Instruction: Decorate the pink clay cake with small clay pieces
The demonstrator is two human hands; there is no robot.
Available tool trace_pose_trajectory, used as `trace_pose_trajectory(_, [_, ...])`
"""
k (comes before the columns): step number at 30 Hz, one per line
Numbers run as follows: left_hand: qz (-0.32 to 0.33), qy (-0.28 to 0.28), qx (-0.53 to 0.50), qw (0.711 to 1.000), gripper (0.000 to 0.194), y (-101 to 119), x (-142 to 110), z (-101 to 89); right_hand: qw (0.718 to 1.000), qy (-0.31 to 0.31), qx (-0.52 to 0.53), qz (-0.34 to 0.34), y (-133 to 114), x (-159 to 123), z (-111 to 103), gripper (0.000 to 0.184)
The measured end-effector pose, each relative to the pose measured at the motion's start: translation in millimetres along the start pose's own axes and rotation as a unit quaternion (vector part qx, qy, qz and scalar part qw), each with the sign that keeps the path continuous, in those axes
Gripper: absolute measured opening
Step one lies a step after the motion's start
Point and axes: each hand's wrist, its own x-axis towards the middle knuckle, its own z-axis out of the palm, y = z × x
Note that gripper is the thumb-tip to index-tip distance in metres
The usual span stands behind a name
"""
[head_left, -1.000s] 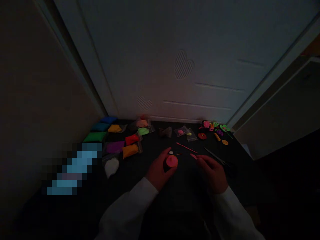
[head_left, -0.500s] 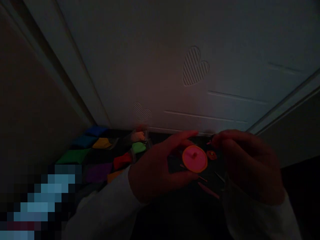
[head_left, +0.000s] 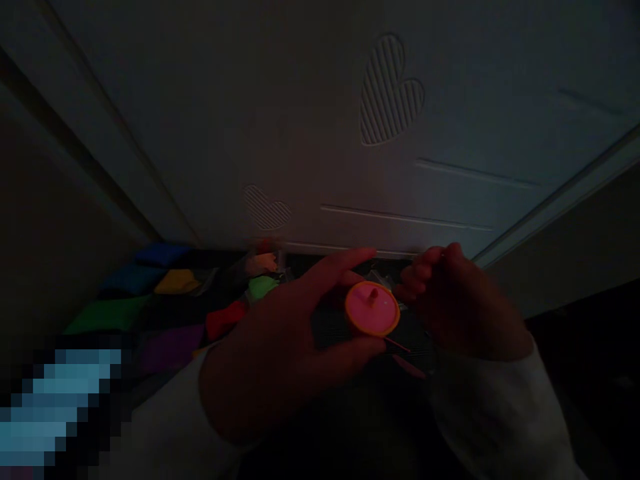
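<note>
My left hand (head_left: 280, 340) is wrapped round a small orange clay cup (head_left: 373, 309). Its flat pink top carries a short dark stub at the middle and faces up toward me. To its right, my right hand (head_left: 457, 300) is raised with curled fingers, thumb and forefinger tips pressed together. Whatever the pinch holds, if anything, is too small and dark to name. Below the cup a thin reddish stick (head_left: 399, 344) and a pink, blade-shaped tool (head_left: 410, 367) lie on the dark surface.
Soft packets of coloured clay lie at the left: blue (head_left: 163, 254), yellow (head_left: 176, 282), green (head_left: 107, 315), purple (head_left: 173, 347) and red (head_left: 225, 320). A light green packet (head_left: 263, 287) sits behind my left wrist. A pale panel with embossed hearts (head_left: 390, 93) rises behind. Light is dim.
My right hand has turned, its fingertips now higher. My left hand and the cup appear lower left in view, with the cup tilted a little differently. The camera view has shifted too.
</note>
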Motion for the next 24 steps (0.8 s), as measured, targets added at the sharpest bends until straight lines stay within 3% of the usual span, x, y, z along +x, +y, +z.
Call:
trace_pose_trajectory(11, [-0.016,0.000,0.001,1.000,0.064,1.2,1.3,0.3,0.993,-0.024,0.077,0.081,0.8,-1.6,-2.0,0.011])
trace_pose_trajectory(24, [-0.008,0.004,-0.008,1.000,0.063,4.4,0.8,-1.7,0.999,-0.023,-0.001,0.036,4.0,-1.2,-2.2,0.009])
